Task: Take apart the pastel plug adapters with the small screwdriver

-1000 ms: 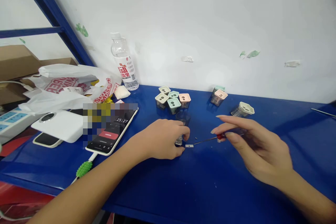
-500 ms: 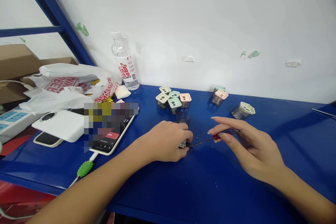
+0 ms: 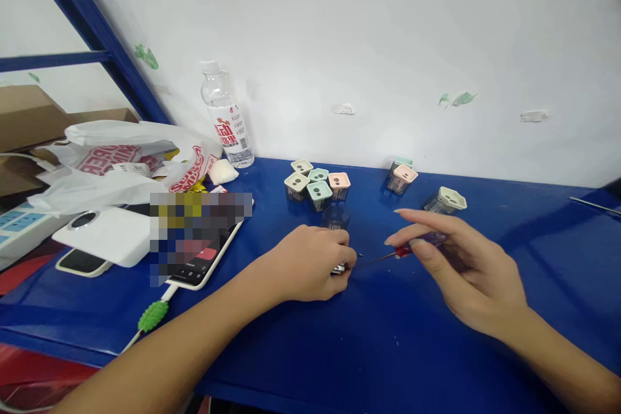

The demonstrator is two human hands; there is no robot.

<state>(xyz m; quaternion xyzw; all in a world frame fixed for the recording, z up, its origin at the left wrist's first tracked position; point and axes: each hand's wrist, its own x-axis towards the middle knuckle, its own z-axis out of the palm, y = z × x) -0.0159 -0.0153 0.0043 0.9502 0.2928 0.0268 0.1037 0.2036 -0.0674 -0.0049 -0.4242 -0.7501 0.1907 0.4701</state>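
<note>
My left hand [image 3: 315, 263] is closed on a small metal sharpener part [image 3: 338, 268], mostly hidden by the fingers, low over the blue table. My right hand [image 3: 466, 272] grips a screwdriver [image 3: 402, 250] with a red and purple see-through handle between thumb and fingers. Its thin shaft points left, and the tip reaches close to the left fingers. Just behind my left hand stands a dark see-through sharpener container [image 3: 336, 217]. Farther back is a cluster of pencil sharpeners [image 3: 319, 191] with cream, green and pink lids.
Pink [image 3: 405, 173] and green sharpeners stand at the back right, with a cream-lidded sharpener [image 3: 451, 198] tilted nearby. A metal rod [image 3: 594, 206] lies at the far right. To the left are a water bottle [image 3: 226, 119], plastic bag [image 3: 111, 162], phone [image 3: 208, 265] and white power bank [image 3: 109, 236].
The view has shifted slightly, so the background sits a little farther left. The screwdriver has turned a little in my right fingers. Both hands keep their holds.
</note>
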